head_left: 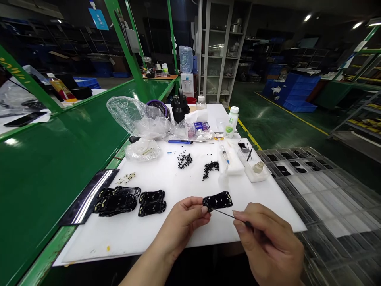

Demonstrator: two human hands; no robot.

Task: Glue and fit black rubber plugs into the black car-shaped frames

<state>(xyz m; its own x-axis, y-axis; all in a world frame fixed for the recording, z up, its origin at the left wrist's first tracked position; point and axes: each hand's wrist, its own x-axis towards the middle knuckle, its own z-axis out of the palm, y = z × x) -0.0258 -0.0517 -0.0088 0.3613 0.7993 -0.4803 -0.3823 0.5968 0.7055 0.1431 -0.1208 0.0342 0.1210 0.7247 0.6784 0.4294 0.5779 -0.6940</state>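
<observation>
My left hand (186, 218) pinches the left end of a black car-shaped part (219, 200), raised over the near side of the white work surface (178, 186). Between the fingers and thumb of my right hand (264, 234) is a thin dark tool (224, 214); its tip meets the part's lower edge near my left fingers. Several similar black parts (116, 201) are stacked at the left, with two more (152, 203) beside them. Two piles of tiny black pieces (185, 160) (210, 169) lie beyond my hands, and small pale pieces (126, 178) lie at the left.
Clear plastic bags (139, 119), a blue pen-like tool (180, 142), a syringe (224, 154) and a white-green bottle (231, 122) stand or lie farther back. A clear tray (257, 171) is at the right edge. Compartment trays (321, 186) spread out beyond it. A green partition borders the left.
</observation>
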